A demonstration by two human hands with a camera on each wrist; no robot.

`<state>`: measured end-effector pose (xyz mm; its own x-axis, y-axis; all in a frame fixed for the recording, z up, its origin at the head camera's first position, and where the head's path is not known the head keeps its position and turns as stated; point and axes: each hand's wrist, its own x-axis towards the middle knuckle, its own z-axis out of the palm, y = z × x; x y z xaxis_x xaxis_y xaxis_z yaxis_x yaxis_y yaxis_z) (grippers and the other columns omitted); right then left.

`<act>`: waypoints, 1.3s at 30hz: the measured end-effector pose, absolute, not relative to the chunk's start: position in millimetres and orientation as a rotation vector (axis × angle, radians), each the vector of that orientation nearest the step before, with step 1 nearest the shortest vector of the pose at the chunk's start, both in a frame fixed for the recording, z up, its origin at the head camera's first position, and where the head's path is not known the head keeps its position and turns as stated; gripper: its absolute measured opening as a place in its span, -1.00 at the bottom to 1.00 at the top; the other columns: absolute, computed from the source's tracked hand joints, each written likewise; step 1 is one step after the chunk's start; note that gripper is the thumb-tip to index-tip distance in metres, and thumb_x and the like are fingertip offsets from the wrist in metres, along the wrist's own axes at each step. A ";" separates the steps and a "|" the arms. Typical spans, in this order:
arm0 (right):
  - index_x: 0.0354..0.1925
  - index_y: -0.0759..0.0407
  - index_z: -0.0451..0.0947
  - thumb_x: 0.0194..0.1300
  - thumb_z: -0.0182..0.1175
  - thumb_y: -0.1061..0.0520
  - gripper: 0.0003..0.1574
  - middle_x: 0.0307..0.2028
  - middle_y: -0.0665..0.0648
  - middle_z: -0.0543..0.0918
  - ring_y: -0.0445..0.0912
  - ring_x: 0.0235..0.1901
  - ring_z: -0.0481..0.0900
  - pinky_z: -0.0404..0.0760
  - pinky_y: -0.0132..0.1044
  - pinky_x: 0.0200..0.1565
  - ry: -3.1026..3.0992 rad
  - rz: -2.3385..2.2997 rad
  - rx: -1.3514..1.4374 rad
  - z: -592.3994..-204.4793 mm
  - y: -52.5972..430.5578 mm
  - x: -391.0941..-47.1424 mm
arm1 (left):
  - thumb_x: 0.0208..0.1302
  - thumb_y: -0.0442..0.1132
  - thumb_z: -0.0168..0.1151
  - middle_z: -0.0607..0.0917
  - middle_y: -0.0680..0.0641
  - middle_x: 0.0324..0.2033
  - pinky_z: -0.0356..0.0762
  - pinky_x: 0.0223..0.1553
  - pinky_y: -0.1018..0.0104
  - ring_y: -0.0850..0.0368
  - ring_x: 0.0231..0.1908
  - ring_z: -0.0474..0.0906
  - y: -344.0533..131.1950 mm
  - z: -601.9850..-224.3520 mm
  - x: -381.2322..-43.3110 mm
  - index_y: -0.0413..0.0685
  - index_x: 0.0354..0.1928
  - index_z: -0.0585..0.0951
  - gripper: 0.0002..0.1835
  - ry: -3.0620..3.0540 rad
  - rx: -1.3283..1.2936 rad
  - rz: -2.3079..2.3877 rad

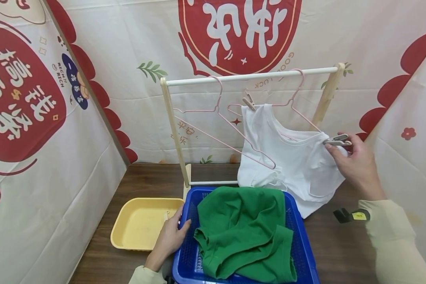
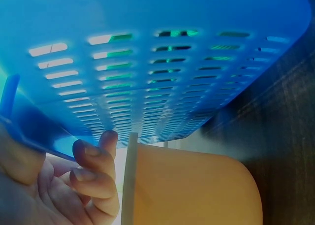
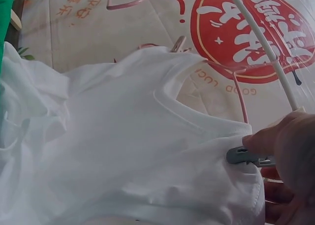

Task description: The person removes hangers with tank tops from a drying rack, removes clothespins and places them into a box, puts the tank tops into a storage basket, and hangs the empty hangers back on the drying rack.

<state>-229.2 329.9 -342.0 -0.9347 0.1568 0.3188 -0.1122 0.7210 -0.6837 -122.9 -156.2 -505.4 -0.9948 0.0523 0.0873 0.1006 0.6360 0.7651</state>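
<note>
A white shirt (image 1: pixel 291 157) hangs on a pink hanger (image 1: pixel 307 118) from the rack's white bar. My right hand (image 1: pixel 361 165) pinches a grey clothespin (image 1: pixel 337 141) at the shirt's right shoulder; in the right wrist view the clothespin (image 3: pixel 241 156) lies against the white cloth (image 3: pixel 123 136). Another clothespin (image 1: pixel 249 101) is clipped at the other shoulder. At the left, my left hand (image 1: pixel 170 236) grips the rim of a blue basket (image 1: pixel 184 221), fingers (image 2: pixel 96 183) curled below the edge. Green folded clothing (image 1: pixel 241 232) fills much of that basket.
A second pink hanger (image 1: pixel 230 122) hangs bare on the wooden rack (image 1: pixel 174 130), left of the shirt. On the brown table (image 1: pixel 149 177), a yellow tray (image 1: pixel 142 225) stands left of the basket, holding at least one small clothespin. Printed cloth walls enclose the table.
</note>
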 end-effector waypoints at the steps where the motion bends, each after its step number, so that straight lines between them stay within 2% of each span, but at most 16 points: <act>1: 0.31 0.20 0.32 0.40 0.17 -0.14 -0.31 0.15 0.28 0.47 0.14 0.04 0.44 0.64 -0.30 -0.07 -2.576 1.042 -0.027 -342.5 330.3 -228.9 | 0.39 -0.23 0.20 0.66 -0.31 0.04 0.61 -0.31 0.23 0.12 -0.30 0.64 -156.1 -505.4 -122.8 -0.22 0.46 0.26 -0.34 -2.791 -0.128 -1.311; 3: 0.22 0.23 0.41 0.40 0.18 -0.14 -0.38 0.05 0.26 0.52 0.02 -0.08 0.45 0.51 -0.59 -0.26 -2.589 1.009 -0.010 -343.6 330.8 -228.2 | 0.39 -0.23 0.20 0.67 -0.30 0.03 0.60 -0.32 0.25 0.14 -0.31 0.63 -155.9 -505.4 -122.7 -0.22 0.46 0.25 -0.34 -2.795 -0.121 -1.311; 4: 0.18 0.26 0.45 0.40 0.18 -0.13 -0.40 0.01 0.27 0.55 -0.01 -0.14 0.44 0.40 -0.66 -0.34 -2.597 1.003 0.000 -344.0 331.0 -228.1 | 0.39 -0.23 0.20 0.67 -0.29 0.02 0.60 -0.33 0.26 0.15 -0.32 0.62 -155.9 -505.3 -122.7 -0.21 0.46 0.25 -0.34 -2.795 -0.119 -1.313; 6: 0.15 0.31 0.49 0.40 0.18 -0.13 -0.40 -0.04 0.31 0.58 -0.04 -0.22 0.43 0.41 -0.64 -0.40 -2.619 0.984 0.010 -344.1 330.7 -227.9 | 0.39 -0.23 0.20 0.68 -0.29 0.00 0.59 -0.34 0.28 0.16 -0.34 0.61 -155.9 -505.2 -122.9 -0.22 0.46 0.25 -0.34 -2.795 -0.116 -1.316; 12: 0.13 0.39 0.51 0.39 0.21 -0.13 -0.36 -0.09 0.44 0.62 0.08 -0.25 0.50 0.46 -0.55 -0.45 -2.669 0.947 0.055 -343.8 330.9 -229.5 | 0.39 -0.22 0.20 0.68 -0.29 -0.01 0.59 -0.34 0.27 0.17 -0.36 0.60 -156.1 -504.8 -123.5 -0.25 0.46 0.25 -0.34 -2.794 -0.119 -1.309; 18: 0.06 0.40 0.58 0.37 0.25 -0.05 -0.45 -0.21 0.45 0.67 -0.12 -0.41 0.50 0.46 -0.50 -0.48 -2.651 0.881 0.167 -347.5 333.1 -229.7 | 0.40 -0.22 0.20 0.67 -0.30 0.02 0.60 -0.32 0.24 0.15 -0.33 0.62 -155.7 -504.2 -123.2 -0.25 0.46 0.24 -0.33 -2.794 -0.122 -1.315; 23: -0.01 0.41 0.62 0.36 0.28 0.00 -0.52 -0.29 0.42 0.68 -0.26 -0.46 0.44 0.41 -0.51 -0.50 -2.596 0.843 0.234 -351.7 333.2 -229.4 | 0.39 -0.22 0.20 0.69 -0.28 -0.02 0.59 -0.36 0.29 0.17 -0.35 0.61 -155.8 -505.4 -123.6 -0.21 0.47 0.25 -0.33 -2.793 -0.108 -1.321; 39: -0.10 0.40 0.62 0.39 0.25 0.01 -0.58 -0.29 0.42 0.67 -0.36 -0.47 0.38 0.40 -0.51 -0.51 -2.555 0.894 0.223 -357.0 332.2 -227.4 | 0.39 -0.22 0.21 0.69 -0.28 -0.02 0.58 -0.37 0.30 0.19 -0.38 0.59 -155.9 -505.6 -123.5 -0.24 0.46 0.24 -0.33 -2.794 -0.117 -1.313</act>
